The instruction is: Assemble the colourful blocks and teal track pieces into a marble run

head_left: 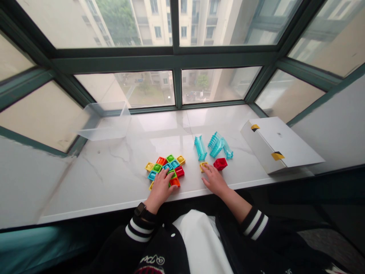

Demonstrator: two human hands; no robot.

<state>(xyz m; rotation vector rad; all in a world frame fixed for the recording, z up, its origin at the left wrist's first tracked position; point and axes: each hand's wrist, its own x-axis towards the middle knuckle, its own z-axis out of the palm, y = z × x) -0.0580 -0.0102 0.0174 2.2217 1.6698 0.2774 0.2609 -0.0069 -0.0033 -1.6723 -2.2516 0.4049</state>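
Note:
My left hand (pixel 162 185) lies over a cluster of colourful toy blocks (pixel 157 168), its fingers spread on the nearer ones and hiding some of them. Red, orange, yellow, green and blue pieces sit close together there. To the right, my right hand (pixel 215 180) has its fingertips on a small yellow block (pixel 203 166), partly covered by the fingers; whether they grip it or just touch it is hard to see. Just beyond that hand is a red block (pixel 220 164). Clear blue track pieces, one straight (pixel 200 148) and one curved (pixel 216 144), lie behind it.
A clear plastic bin (pixel 105 127) stands at the back left of the white marble-patterned sill (pixel 114 182). On the right is a white box (pixel 281 144) with yellow-and-black tape tabs. Green-framed windows (pixel 176 61) close off the back. The sill's front edge runs close to my body.

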